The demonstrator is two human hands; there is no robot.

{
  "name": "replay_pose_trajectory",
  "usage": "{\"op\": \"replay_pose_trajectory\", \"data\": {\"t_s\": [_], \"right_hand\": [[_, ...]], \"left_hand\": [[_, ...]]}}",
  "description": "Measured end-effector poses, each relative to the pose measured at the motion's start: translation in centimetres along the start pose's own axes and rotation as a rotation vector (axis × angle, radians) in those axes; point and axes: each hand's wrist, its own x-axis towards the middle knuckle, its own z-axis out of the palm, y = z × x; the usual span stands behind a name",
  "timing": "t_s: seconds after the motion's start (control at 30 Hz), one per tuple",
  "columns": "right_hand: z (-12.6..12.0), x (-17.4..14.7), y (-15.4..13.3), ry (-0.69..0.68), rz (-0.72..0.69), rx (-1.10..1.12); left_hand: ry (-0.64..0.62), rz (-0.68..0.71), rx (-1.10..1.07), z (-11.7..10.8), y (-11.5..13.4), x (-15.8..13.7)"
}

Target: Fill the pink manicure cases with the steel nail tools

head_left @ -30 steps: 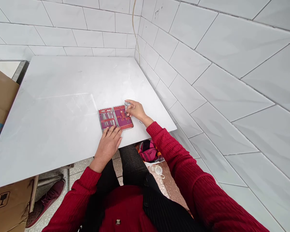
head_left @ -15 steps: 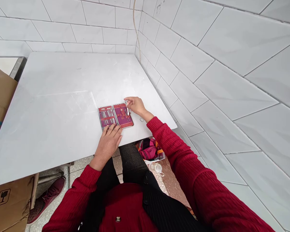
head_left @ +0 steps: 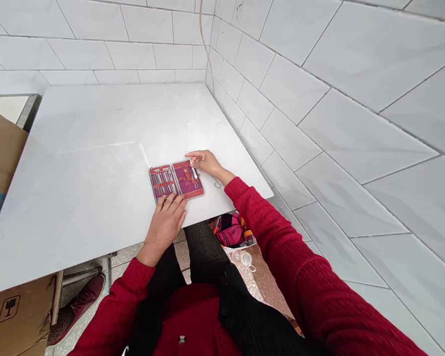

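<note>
A manicure kit case [head_left: 186, 192] lies open like a book on the white table, red and purple inside. Several slim metal tools [head_left: 163, 180] sit under a strap in its left half; a few more pieces are in the right half. My left hand [head_left: 165, 217] rests flat with fingers outstretched on the case's near edge. Above the right half, my right hand [head_left: 204, 162] pinches a small shiny metal manicure tool [head_left: 194, 172], its exact kind too small to tell. Beside my right wrist lies a small pair of scissors [head_left: 217, 184], partly hidden, with a ring handle showing.
The white table [head_left: 89, 123] meets tiled walls at the back and right. Cardboard boxes [head_left: 3, 153] stand at the left, another [head_left: 22, 311] below. Under the front edge are a bag with pink cloth [head_left: 230, 232] and a clear lidded container [head_left: 244, 258]. A cable [head_left: 203, 37] hangs in the corner.
My right hand has moved slightly left with the metal tool, further over the case's right half. More of the scissors shows by the wrist. My left hand stays on the case edge.
</note>
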Motion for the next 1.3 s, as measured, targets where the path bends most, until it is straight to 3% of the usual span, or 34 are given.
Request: {"op": "replay_pose_trajectory", "data": {"t_s": [0.77,1.17,1.3], "right_hand": [[0.0,-1.2,1.1,0.001,0.122,0.146],[0.4,-1.7,1.7,0.047,0.048,-0.024],[-0.5,-2.3,0.5,0.171,0.002,-0.125]], "left_hand": [[0.010,0.017,0.023,0.0,-0.2,0.2],[0.010,0.019,0.028,-0.1,-0.1,0.3],[0.002,0.016,0.022,0.0,-0.1,0.2]]}}
